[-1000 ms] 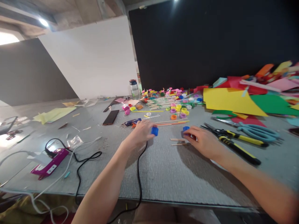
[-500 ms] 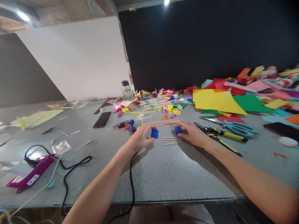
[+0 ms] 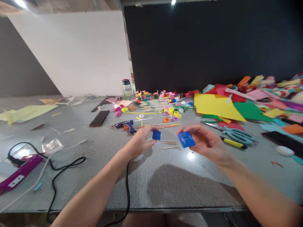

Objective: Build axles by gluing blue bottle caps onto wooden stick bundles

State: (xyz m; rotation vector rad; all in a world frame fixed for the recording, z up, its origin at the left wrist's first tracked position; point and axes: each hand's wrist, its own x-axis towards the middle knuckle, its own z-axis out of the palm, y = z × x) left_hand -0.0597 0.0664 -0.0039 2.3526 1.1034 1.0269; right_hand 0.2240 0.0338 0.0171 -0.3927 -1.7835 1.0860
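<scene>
left hand (image 3: 141, 140): fingers curved, part-open only by the width of the left block (image 3: 156, 135), blue, pinched at the tips. whether that block met the table (image 3: 144, 189) could not be told. right hand (image 3: 209, 142): fingers curled, thumb below, gripping the right block (image 3: 186, 139), also blue, raised above the table. right block stood at three o'clock from the left, apart. from the left block, sticks (image 3: 169, 142) lay at four o'clock, glue gun (image 3: 128, 125) at ten. from the right hand, scissors (image 3: 238, 135) lay at two o'clock.
</scene>
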